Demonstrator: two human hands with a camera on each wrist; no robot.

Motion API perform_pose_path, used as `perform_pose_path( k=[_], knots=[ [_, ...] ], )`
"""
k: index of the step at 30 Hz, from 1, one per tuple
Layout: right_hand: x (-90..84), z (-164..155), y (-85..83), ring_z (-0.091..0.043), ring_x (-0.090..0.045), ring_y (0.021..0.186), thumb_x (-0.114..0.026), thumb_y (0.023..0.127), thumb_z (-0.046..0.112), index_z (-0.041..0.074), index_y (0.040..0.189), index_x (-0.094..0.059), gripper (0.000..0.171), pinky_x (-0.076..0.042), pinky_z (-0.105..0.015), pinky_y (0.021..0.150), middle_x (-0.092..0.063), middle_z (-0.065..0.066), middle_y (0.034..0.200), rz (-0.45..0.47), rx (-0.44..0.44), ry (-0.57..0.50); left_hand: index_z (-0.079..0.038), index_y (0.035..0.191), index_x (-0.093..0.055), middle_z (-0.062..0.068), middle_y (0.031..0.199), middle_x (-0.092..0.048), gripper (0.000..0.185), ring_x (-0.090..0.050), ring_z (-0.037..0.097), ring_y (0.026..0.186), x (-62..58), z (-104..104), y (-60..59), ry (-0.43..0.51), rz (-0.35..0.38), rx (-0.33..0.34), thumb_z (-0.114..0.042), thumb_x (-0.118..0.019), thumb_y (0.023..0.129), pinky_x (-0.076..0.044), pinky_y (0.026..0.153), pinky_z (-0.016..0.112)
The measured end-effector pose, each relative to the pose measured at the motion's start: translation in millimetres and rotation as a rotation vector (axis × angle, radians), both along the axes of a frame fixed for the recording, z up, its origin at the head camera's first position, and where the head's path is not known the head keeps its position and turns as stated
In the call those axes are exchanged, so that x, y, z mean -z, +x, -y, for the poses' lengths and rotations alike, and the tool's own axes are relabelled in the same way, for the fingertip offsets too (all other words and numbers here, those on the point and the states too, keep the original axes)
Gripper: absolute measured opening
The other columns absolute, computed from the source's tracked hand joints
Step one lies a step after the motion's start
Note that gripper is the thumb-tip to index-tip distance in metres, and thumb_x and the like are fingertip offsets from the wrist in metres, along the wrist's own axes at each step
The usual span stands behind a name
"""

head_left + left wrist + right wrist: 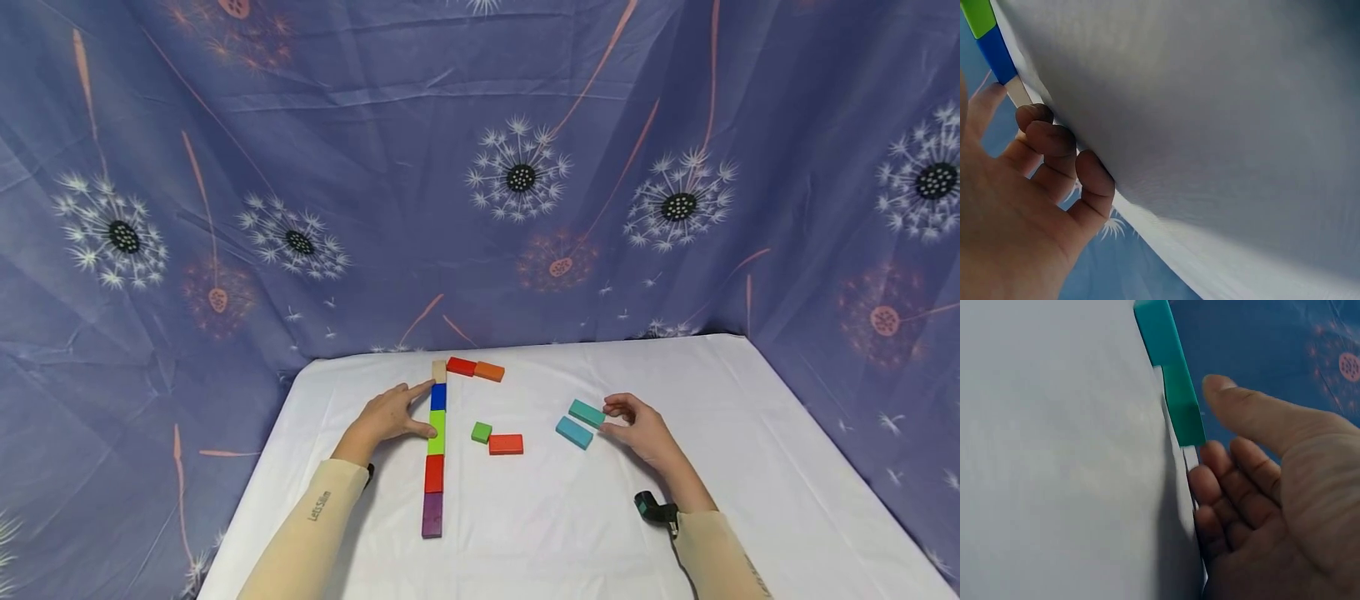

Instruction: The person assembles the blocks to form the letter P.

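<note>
On the white-covered table [570, 517], a straight row of blocks runs from 12 to 6 o'clock in the head view: a pale wood block [439, 372], a blue block [438, 397], a lime block [437, 432], a crimson block [434, 473] and a purple block [432, 515] at the 6 o'clock end. The left hand [384, 418] lies at the row's 9 o'clock side, thumb and index finger spread well apart, the thumb touching the lime block and the index reaching the row near where wood meets blue; it grips nothing. By the wood block's 3 o'clock side lie a red block [461, 367] and an orange block [490, 372], end to end. Taking the coral-red block [506, 444] as the dial's middle, a small green block [482, 432] sits at 10 o'clock, a turquoise block [574, 432] near 3 and a teal block [587, 412] between 2 and 3. The right hand [639, 429] is at the teal block's 4 o'clock end, loosely curved, thumb apart from the fingers, holding nothing; whether a fingertip touches the block is hard to tell. A dandelion-patterned curtain [420, 208] hangs at 12 o'clock.
</note>
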State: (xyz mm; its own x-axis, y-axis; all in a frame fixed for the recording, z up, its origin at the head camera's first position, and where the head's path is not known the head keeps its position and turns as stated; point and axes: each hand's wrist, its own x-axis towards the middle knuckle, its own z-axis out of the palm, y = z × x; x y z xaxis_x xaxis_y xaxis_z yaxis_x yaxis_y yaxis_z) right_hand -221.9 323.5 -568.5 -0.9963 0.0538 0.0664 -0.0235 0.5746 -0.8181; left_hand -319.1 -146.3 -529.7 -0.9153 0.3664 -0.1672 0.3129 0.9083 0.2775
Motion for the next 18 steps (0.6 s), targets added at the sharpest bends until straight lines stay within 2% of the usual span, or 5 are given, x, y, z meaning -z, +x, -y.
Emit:
perform_pose_path(
  k=[5,9,12,18],
  knots=[
    [2.4,6.2,-3.3,-0.022,-0.062,0.102,-0.08,0.084,0.017,0.005,0.123,-0.061,0.045,-0.047,-0.042,0.101,-0.069,-0.008,0.111,-0.011,0.013,0.032,-0.038,0.154,-0.036,0.014,0.126,-0.06,0.111,-0.062,0.031,0.109,0.6,-0.3,-0.2,-0.01,-0.01,0.0,-0.074,-0.081,0.059,-0.05,0.094,0.054],
    [3.7,7.4,-4.2,-0.022,-0.062,0.101,-0.08,0.085,0.016,0.005,0.122,-0.062,0.043,-0.048,-0.045,0.099,-0.07,-0.008,0.109,-0.016,0.032,0.054,-0.038,0.154,-0.037,0.01,0.116,-0.061,0.11,-0.061,0.026,0.098,1.2,-0.5,-0.3,-0.008,-0.011,-0.001,-0.073,-0.081,0.059,-0.052,0.091,0.051],
    [3.0,6.6,-3.9,-0.02,-0.063,0.098,-0.08,0.085,0.018,0.006,0.121,-0.063,0.042,-0.05,-0.039,0.094,-0.07,-0.007,0.108,-0.02,0.044,0.078,-0.038,0.154,-0.037,0.01,0.116,-0.06,0.11,-0.061,0.026,0.098,0.6,-0.6,0.0,-0.007,-0.003,-0.001,-0.073,-0.081,0.059,-0.052,0.092,0.051],
    [-0.7,5.3,-5.8,-0.016,-0.065,0.091,-0.08,0.084,0.016,0.005,0.119,-0.066,0.039,-0.052,-0.022,0.078,-0.072,-0.008,0.106,-0.02,0.053,0.052,-0.038,0.154,-0.037,0.013,0.122,-0.061,0.11,-0.062,0.03,0.105,-0.8,0.0,-0.3,-0.006,-0.003,0.002,-0.072,-0.082,0.059,-0.051,0.094,0.054]
  ],
)
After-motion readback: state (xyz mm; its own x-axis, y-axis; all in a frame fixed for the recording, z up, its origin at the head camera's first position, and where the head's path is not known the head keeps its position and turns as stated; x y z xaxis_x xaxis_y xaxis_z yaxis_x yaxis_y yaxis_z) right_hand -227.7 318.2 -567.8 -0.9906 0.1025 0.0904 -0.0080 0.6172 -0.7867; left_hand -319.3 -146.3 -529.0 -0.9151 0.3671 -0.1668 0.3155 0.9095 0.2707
